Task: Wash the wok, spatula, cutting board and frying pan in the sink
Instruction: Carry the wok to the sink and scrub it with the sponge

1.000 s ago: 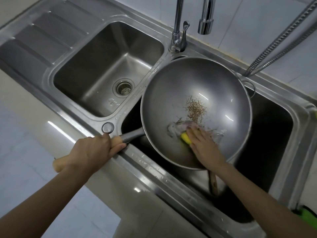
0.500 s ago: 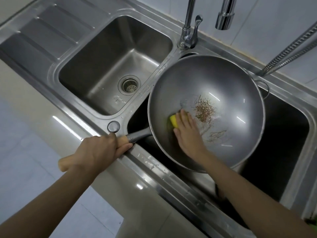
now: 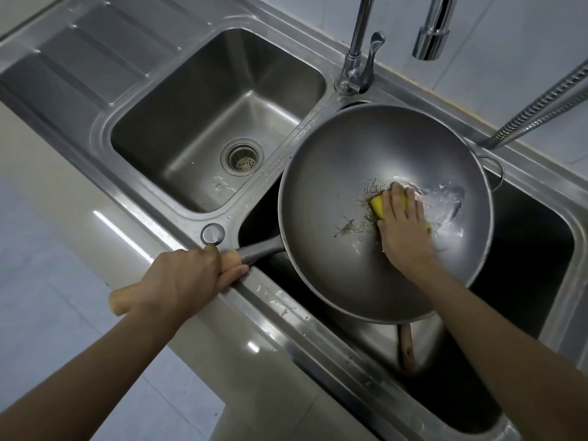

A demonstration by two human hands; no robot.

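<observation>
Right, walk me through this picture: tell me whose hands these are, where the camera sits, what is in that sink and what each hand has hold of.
No machine here: these are a person's two bare hands, filmed by one wide-angle camera worn on the head, looking down. Below is a steel double sink. The left basin shows only its drain. Over the right basin sits a big grey wok. The left hand grips its wooden handle at the sink's front edge. The right hand lies flat inside the wok, pressing a yellow sponge onto brownish residue, with suds beside it. A wooden handle pokes out under the wok; what it belongs to is hidden. The tap stands behind.
</observation>
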